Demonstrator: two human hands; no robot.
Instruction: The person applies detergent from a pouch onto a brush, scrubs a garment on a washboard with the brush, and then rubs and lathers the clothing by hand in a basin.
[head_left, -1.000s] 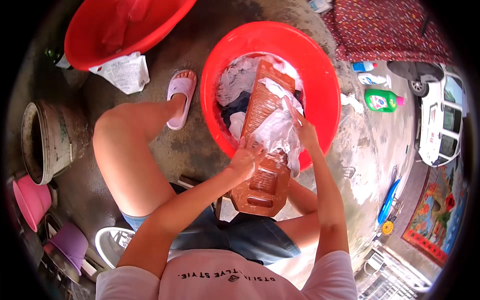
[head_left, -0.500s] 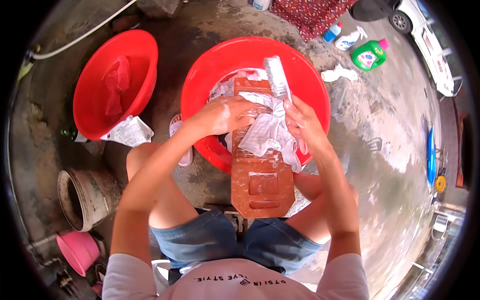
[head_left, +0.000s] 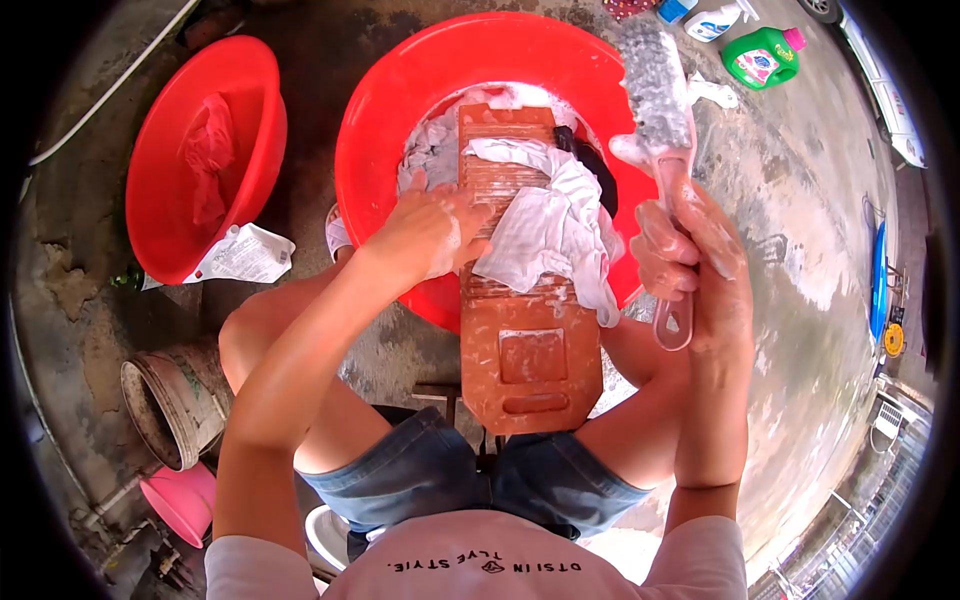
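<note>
A brown washboard leans inside a large red basin, its near end between my knees. Draped over its ridges lies a wet white cloth. My right hand grips the handle of a scrub brush, raised at the basin's right side with suds on its bristles. At the washboard's left edge, my left hand has its fingers stretched out beside the cloth, wet with foam. Soapy laundry sits in the basin behind the board, and a dark garment shows on its right.
A second red basin on the left holds a red cloth. Below it stand a dirty bucket and a pink basin. A green detergent bottle and a spray bottle stand at the upper right.
My right hand has lifted the brush up and to the right, away from the cloth. My left hand has drawn back to the board's left edge. The camera view has shifted.
</note>
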